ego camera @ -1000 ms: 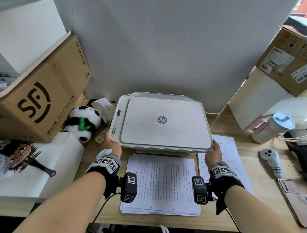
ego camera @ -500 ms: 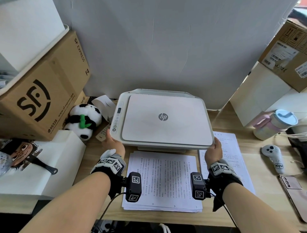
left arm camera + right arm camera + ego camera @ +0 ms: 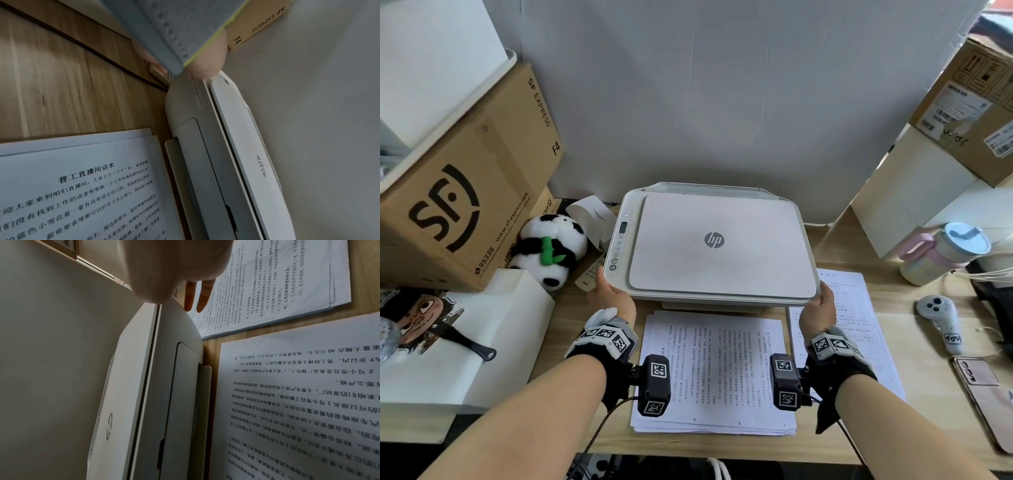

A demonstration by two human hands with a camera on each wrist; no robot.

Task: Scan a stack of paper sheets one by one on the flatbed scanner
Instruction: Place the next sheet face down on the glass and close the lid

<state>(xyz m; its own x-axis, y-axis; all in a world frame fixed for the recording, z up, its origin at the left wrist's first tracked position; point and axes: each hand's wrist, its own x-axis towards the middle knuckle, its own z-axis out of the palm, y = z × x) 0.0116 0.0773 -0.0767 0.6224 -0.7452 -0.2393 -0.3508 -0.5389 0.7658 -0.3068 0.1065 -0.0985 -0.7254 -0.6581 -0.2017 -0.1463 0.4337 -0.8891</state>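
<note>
Scanner: the white flatbed scanner-printer with a grey logo on its lid [image 3: 717,245] stands on the light wooden table [image 3: 887,301] against a white wall, its lid lying flat and closed
Left hand: the left hand [image 3: 613,298] is at the scanner's front-left corner; its grip wraps the corner, thumb on the edge beside the control strip, the other fingers hidden beneath
Right hand: the right hand [image 3: 818,310] is at the front-right corner; the right wrist view shows straight fingers [image 3: 202,296] reaching down past the side of the body over the sheets, so whether the grip closes on the corner I cannot tell
Main stack: a stack of white paper sheets printed with dense black text [image 3: 714,370] lies on the table just in front of the scanner, between the two forearms
Second pile: a thinner pile of printed white sheets [image 3: 856,318] lies to the right, its far-left corner tucked beside the scanner under the right hand
Left side: a black-and-white plush panda with a green shoot [image 3: 549,251] sits beside a brown cardboard box with black lettering [image 3: 465,192]
Right side: a white handheld controller [image 3: 940,320], a pink-handled tumbler with a pale blue lid [image 3: 941,251] and a phone in a pale case [image 3: 984,397] lie well apart from the scanner
</note>
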